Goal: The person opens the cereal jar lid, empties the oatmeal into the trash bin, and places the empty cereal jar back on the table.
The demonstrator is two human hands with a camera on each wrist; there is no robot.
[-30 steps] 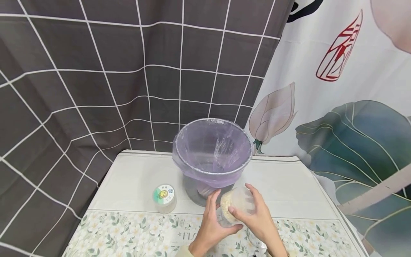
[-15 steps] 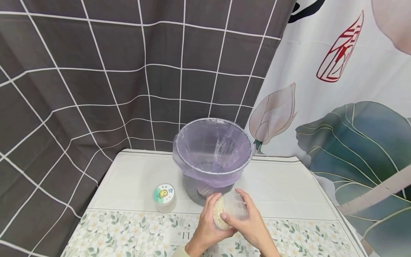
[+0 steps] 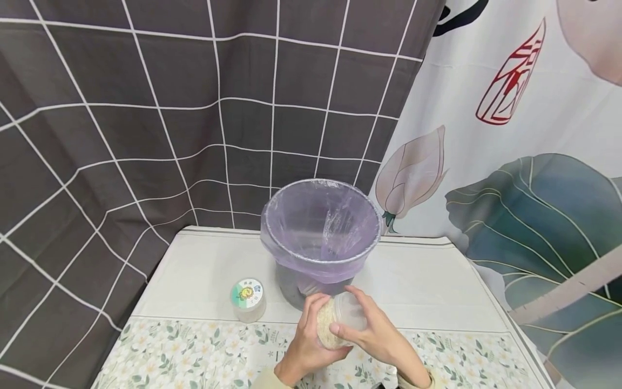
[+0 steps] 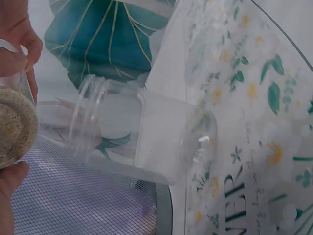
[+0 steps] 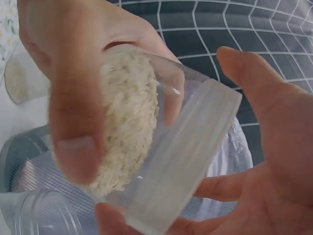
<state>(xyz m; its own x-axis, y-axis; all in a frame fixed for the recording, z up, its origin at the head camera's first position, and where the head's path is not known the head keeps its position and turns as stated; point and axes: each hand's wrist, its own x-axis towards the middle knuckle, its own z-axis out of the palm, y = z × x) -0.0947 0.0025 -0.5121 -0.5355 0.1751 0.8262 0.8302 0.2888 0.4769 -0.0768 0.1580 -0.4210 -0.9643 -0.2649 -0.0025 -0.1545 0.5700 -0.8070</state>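
In the head view, my left hand (image 3: pixel 308 340) grips a clear jar of rice-like grains (image 3: pixel 326 325), tilted on its side near the front of the bin. The right hand (image 3: pixel 381 332) holds the jar's frosted, translucent lid (image 3: pixel 351 313), with its thumb across the near side. Close up in the right wrist view, the pale grains (image 5: pixel 127 112) lie in the half away from the lid (image 5: pixel 188 156). A second clear jar (image 4: pixel 142 132), without a lid, appears in the left wrist view; the arms and hands hide it in the head view.
A mesh bin lined with a purple bag (image 3: pixel 318 270) stands at the back of the table. Left of it sits a small jar with a white-and-green label on top (image 3: pixel 249 300). A floral cloth (image 3: pixel 194 351) covers the table's near part; curtains hang behind.
Both hands have moved left with the jar, mostly in the first half second. The jar has turned slightly. The bin and the labelled jar have stayed put.
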